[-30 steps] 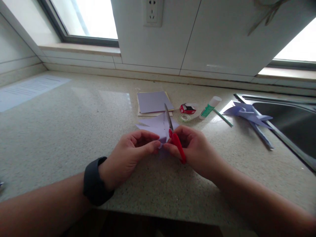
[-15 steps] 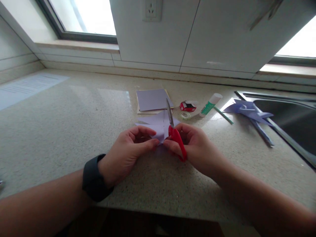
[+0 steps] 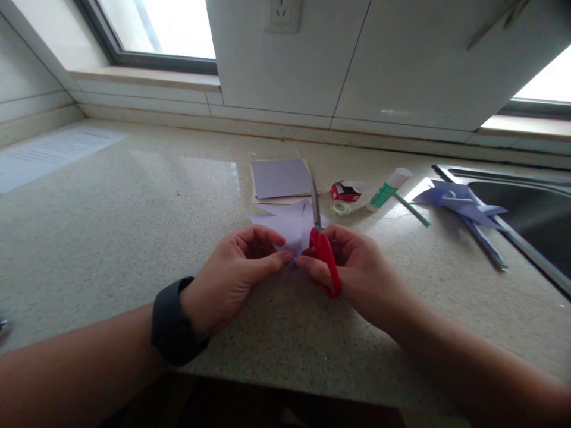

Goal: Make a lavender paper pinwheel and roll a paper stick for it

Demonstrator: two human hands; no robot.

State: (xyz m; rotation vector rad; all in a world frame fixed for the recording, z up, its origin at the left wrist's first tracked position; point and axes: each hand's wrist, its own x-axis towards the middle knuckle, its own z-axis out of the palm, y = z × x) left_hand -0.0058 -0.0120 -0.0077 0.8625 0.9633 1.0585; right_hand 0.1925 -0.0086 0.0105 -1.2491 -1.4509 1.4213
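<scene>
Lilac paper (image 3: pixel 289 229) sits pinched between left hand (image 3: pixel 232 276) and right hand (image 3: pixel 357 270), which grips red scissors (image 3: pixel 323 249).

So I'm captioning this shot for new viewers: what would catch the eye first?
The red-handled scissors in the right hand, at the middle of the counter, blades over the lilac paper that the left hand pinches. Next, the finished lilac pinwheel by the sink, at right.

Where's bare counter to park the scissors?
Bare counter lies left of the left hand, up to the printed sheet. Crowded beyond the scissors: paper stack, tape roll, glue stick, pinwheel.
</scene>
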